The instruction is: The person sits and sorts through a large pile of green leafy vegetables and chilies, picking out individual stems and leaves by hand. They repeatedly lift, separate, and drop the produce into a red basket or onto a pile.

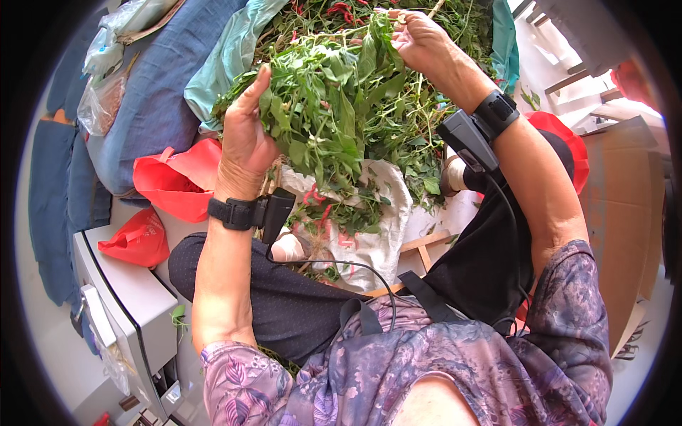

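My left hand (248, 138) grips a bunch of leafy green plants (330, 101) from the left side, thumb pointing up. Small pale flowers show among the leaves. At the far end of the bunch, my right hand (418, 40) has its fingertips on a thin stem and leaves. Behind and below lies a large heap of cut greenery (415, 122), with thin, curled red pods (343, 10) like chillies in it. A white woven sack (391, 197) between my legs bears red marks, loose leaves and more red pods.
Teal plastic sheeting (229, 58) edges the heap. To the left are red bags (178, 178), a blue cloth-covered seat (144, 96) and a white cabinet (125, 282). A cardboard box (613, 213) stands at right. A wooden frame (426, 247) lies near my lap.
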Available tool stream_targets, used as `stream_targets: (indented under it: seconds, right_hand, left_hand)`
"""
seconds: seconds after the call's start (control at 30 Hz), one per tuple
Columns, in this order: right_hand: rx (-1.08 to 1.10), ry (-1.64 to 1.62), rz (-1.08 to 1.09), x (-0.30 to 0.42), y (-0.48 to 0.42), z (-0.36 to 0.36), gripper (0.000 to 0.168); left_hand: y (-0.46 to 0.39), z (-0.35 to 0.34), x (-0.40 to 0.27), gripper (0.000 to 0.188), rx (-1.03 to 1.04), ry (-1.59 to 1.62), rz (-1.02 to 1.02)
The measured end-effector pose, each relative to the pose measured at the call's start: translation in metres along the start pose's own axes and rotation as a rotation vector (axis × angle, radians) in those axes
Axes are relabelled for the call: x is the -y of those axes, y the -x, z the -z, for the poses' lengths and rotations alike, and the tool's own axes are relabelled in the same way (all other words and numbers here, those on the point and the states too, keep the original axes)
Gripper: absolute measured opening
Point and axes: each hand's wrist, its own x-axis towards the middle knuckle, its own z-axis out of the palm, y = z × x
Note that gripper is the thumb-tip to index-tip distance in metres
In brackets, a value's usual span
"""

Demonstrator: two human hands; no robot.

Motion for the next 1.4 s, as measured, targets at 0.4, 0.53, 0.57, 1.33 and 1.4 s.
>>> stream_targets:
  seconds: [0.4, 0.53, 0.57, 1.33, 1.4]
  right_hand:
    - [-0.034, 0.037, -0.120, -0.006, 0.037, -0.057, 0.029]
    - [-0.090, -0.015, -0.095, -0.015, 0.039, -0.063, 0.024]
    - [-0.077, -0.034, -0.104, -0.016, 0.040, -0.063, 0.022]
    - [-0.287, 0.495, -0.163, 0.002, 0.117, 0.010, 0.019]
    - [-0.250, 0.590, -0.144, 0.003, 0.125, 0.017, 0.016]
  left_hand:
    - [0.012, 0.002, -0.003, 0.019, -0.232, -0.658, -0.101]
    - [0.010, 0.008, -0.002, 0.028, -0.183, -0.699, -0.136]
    - [0.010, 0.006, -0.001, 0.028, -0.204, -0.605, -0.106]
    - [0.015, 0.011, 0.124, 0.024, 0.142, -1.269, 0.404]
    - [0.014, 0.021, 0.128, 0.026, 0.172, -1.386, 0.406]
